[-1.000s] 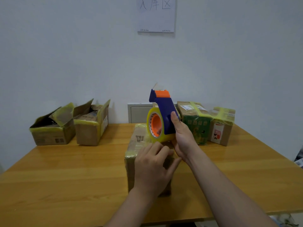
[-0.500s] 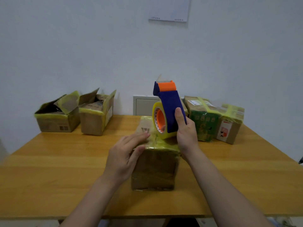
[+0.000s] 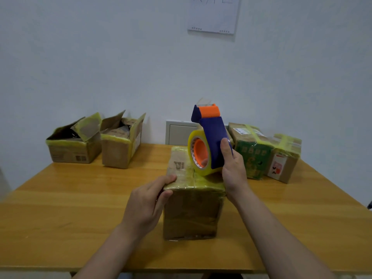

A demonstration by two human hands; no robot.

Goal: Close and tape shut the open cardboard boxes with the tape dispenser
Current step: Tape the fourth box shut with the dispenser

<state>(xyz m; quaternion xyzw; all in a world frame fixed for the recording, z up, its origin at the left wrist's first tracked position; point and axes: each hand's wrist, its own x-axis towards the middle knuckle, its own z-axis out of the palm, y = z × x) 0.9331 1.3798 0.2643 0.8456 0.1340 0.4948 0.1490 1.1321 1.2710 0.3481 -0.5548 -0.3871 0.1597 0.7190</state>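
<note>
Mid-tabletop [image 3: 80, 198], a left hand [image 3: 149, 200] pinches the cardboard box's [image 3: 191, 214] near-left top edge while the right hand [image 3: 233, 168] clamps the tape dispenser [image 3: 209, 137] upright on top; a weak hold could let the box slide, wrinkling tape.

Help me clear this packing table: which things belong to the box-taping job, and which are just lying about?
In the job: tape dispenser in the right hand; front box, gripped by the left hand; far-left open box; second open box.
Just there: green taped box; brown taped box, both already sealed; paper sheet on the wall; wall panel.
</note>
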